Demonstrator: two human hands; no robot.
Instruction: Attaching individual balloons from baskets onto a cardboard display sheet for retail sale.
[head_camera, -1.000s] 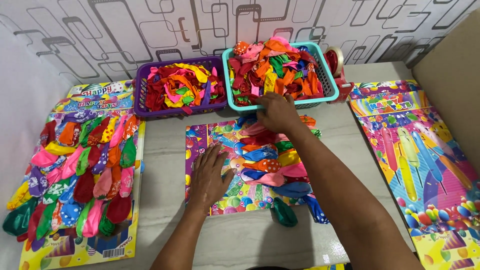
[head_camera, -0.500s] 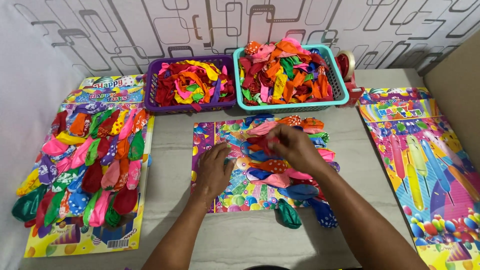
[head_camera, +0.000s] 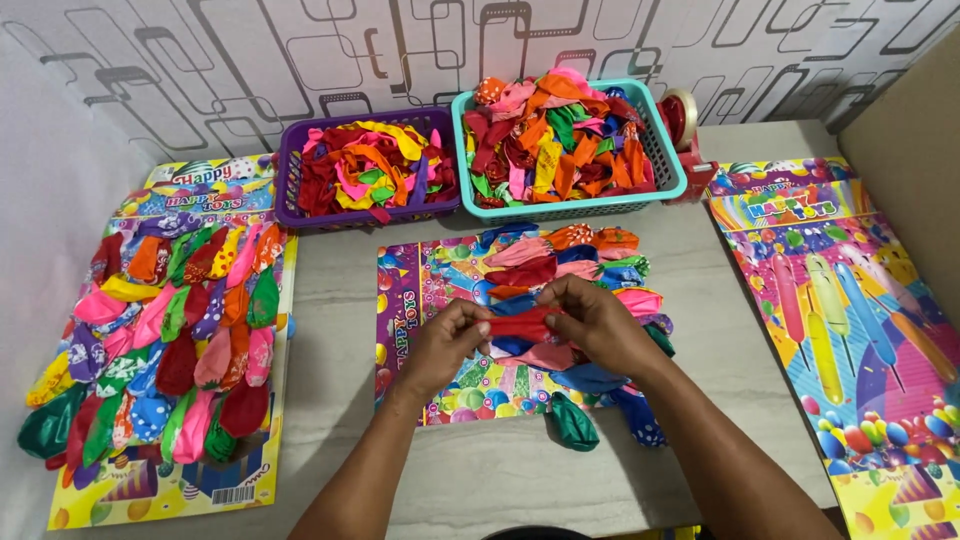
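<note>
I noted the left hand (head_camera: 450, 345) and right hand (head_camera: 600, 325) both pinched on one flat red rubber balloon (head_camera: 525, 323), stretched between them above the colourful printed card (head_camera: 440, 330) on the grey bench (head_camera: 330, 350).

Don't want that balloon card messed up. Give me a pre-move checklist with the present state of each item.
1. Red balloon held at both ends, left hand and right hand: ok.
2. Balloon over the centre card, not off its edge: ok.
3. Card flat on the table: ok.
4. Teal basket and purple basket stand behind the card, apart from the hands: ok.
5. Free space on the card's left half: ok.
6. How the balloon will fasten to the card: cannot tell.
</note>
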